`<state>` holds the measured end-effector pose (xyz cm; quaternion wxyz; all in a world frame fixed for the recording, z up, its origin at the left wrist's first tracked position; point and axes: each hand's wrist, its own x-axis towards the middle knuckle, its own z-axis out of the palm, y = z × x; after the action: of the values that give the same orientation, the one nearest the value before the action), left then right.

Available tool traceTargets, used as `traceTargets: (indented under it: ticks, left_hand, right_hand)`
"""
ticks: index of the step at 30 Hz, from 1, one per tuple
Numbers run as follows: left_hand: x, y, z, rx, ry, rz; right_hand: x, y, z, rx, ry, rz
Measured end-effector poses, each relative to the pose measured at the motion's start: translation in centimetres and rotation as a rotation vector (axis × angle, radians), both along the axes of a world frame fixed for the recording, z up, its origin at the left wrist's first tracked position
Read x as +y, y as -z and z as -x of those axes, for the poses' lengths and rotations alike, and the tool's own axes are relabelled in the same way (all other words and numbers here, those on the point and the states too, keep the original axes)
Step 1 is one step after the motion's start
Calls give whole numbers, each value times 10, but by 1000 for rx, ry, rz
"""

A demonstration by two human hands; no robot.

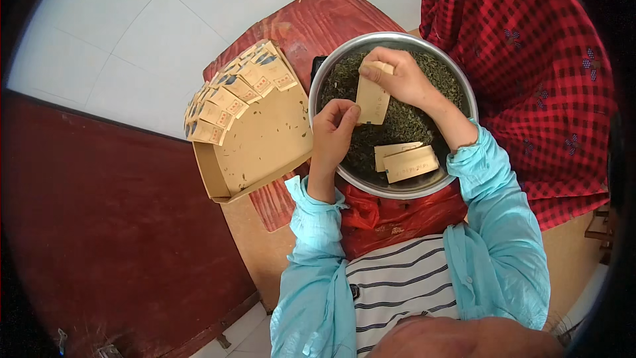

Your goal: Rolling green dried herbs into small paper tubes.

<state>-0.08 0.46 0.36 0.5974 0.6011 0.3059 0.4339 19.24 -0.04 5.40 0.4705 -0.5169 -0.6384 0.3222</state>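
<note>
A small tan paper packet point(372, 102) is held above a wide steel basin point(397, 193) between both my hands. My right hand point(407, 80) pinches its upper end between thumb and fingers. At its lower left edge, my left hand point(334, 127) grips with thumb and fingertips. Whether the packet is open cannot be seen. Dried, crumbled green leaves point(407, 119) fill much of the basin. Near the basin's front rim, a few more paper packets point(411, 164) lie overlapping on the leaves, with handwritten marks on the top one.
Left of the basin, a shallow cardboard box point(268, 144) holds rows of printed paper packets point(238, 92) and scattered leaf bits. Beneath is a red wood-grain tabletop point(318, 10). Red plastic point(397, 224) lies below the basin; red checked cloth point(536, 85) hangs at right. A dark red panel point(109, 219) is at left.
</note>
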Motion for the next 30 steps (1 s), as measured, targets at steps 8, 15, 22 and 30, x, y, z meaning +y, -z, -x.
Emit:
traceTargets:
  ticks: [8,15,22,30]
  left_hand:
    - [0,2,2,0,48,25]
    - [1,2,2,29,8,-6]
    - [-2,-3,3,11,-51,-10]
    - [1,0,4,-175,-195,23]
  right_hand:
    - [4,-5,-14,55,56,-64]
    - [3,6,4,-57,-73,-23]
    - [-1,13,14,-155,-195,29]
    - [2,-2,-1,160,-281,121]
